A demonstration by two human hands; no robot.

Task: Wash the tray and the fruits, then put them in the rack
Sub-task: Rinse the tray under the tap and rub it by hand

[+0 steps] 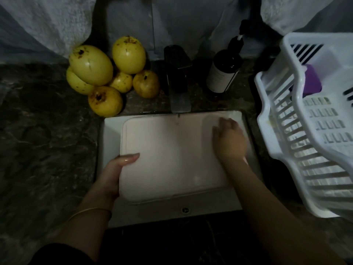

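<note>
A pale pink rectangular tray [168,155] lies over the white sink [110,131], under the tap's spout. My left hand [114,173] grips the tray's near left corner, thumb on top. My right hand [229,140] lies on the tray's right part with the fingers spread flat against it, blurred. Several yellow fruits [107,73] are piled on the dark counter behind the sink's left corner. A white plastic rack [313,134] stands to the right of the sink.
A dark tap [178,79] rises behind the sink, with a thin stream falling onto the tray. A dark pump bottle [225,69] stands right of the tap. A purple object [311,81] lies inside the rack. Marbled counter [38,131] spreads to the left.
</note>
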